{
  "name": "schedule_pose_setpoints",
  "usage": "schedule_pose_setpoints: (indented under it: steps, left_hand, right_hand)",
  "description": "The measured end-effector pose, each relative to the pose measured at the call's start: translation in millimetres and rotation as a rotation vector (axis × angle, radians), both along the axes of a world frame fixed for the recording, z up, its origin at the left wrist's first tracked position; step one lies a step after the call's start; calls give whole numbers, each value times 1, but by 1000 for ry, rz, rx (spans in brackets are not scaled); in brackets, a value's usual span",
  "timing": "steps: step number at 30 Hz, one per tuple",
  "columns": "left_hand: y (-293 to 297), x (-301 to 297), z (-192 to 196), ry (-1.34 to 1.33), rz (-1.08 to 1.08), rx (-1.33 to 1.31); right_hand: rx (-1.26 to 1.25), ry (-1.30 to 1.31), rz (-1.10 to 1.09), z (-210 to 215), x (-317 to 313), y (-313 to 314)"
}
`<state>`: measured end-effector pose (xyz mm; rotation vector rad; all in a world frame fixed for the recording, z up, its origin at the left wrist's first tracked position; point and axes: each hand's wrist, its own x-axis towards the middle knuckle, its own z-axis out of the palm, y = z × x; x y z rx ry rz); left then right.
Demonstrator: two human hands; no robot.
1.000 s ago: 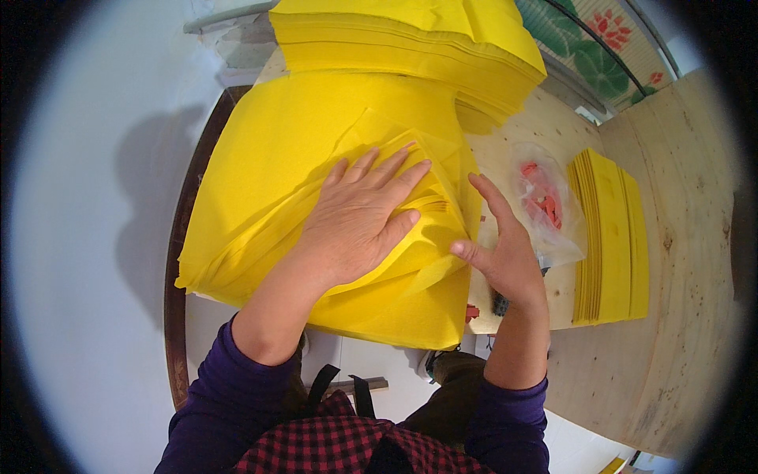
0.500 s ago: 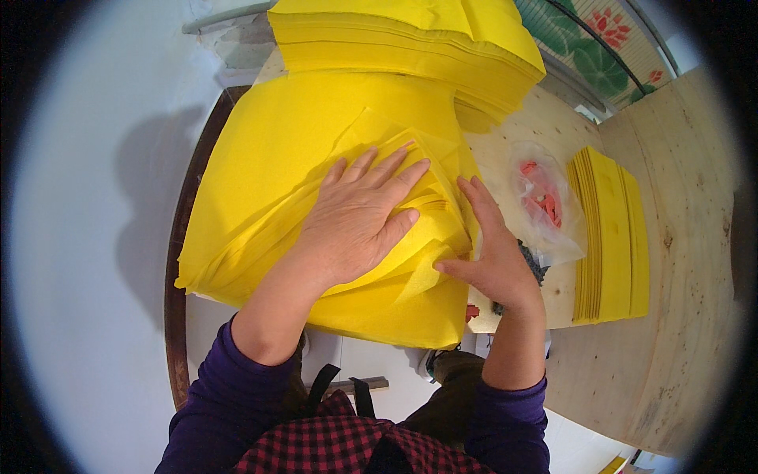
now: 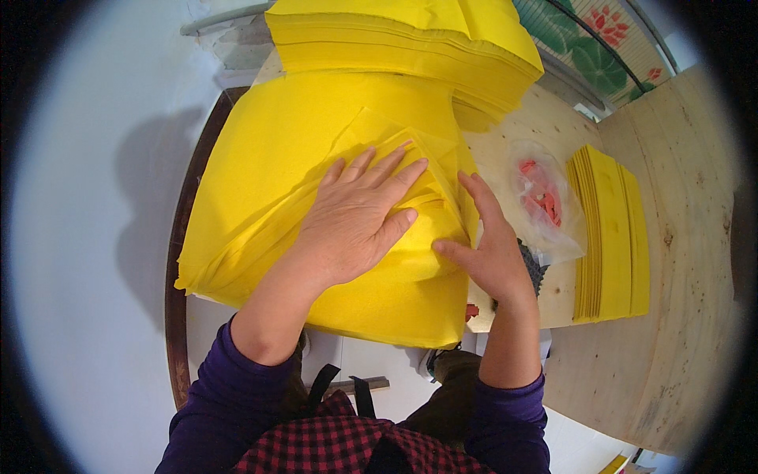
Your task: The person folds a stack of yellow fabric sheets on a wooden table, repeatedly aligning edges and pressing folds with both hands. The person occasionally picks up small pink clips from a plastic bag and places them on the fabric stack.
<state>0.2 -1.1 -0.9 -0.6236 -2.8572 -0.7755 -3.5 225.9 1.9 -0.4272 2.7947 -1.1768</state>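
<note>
A broad pile of yellow felt-like sheets (image 3: 292, 118) lies in front of me, its upper sheets folded back and fanned out at the middle. My left hand (image 3: 355, 213) rests flat on the turned-back sheets, fingers spread. At the pile's right edge is my right hand (image 3: 497, 253), thumb and fingers apart, the thumb over the near sheets and the fingertips by the folded edge. I see no sheet pinched in it. A small pinkish mark shows by the left fingertips. The undersides of both hands are hidden.
A taller stack of yellow sheets (image 3: 395, 47) stands at the far side. On the wooden table (image 3: 545, 126) at the right are a clear plastic bag (image 3: 564, 241) with red pieces inside and another yellow stack (image 3: 608, 237). A white wall (image 3: 87, 237) is at the left.
The raised sheet corner beside my right thumb has dropped and now lies flatter on the pile. My right hand has shifted slightly left; my left hand stays in place.
</note>
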Motion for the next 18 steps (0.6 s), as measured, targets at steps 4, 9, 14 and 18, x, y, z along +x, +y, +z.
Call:
schedule_pose_setpoints:
  steps: [4,9,14,18]
  left_hand:
    - [-1,1,0,2,-3,10]
    - [0,0,0,5,-3,13]
    - [0,0,0,3,-5,15]
    - [0,0,-1,8,1,4]
  right_hand:
    - [56,-9,91,12,2,12]
    - [-131,-7,14,9,-4,8]
    - [-117,7,-73,-3,-3,-6]
    - [-87,-2,-55,-3,-2,-6]
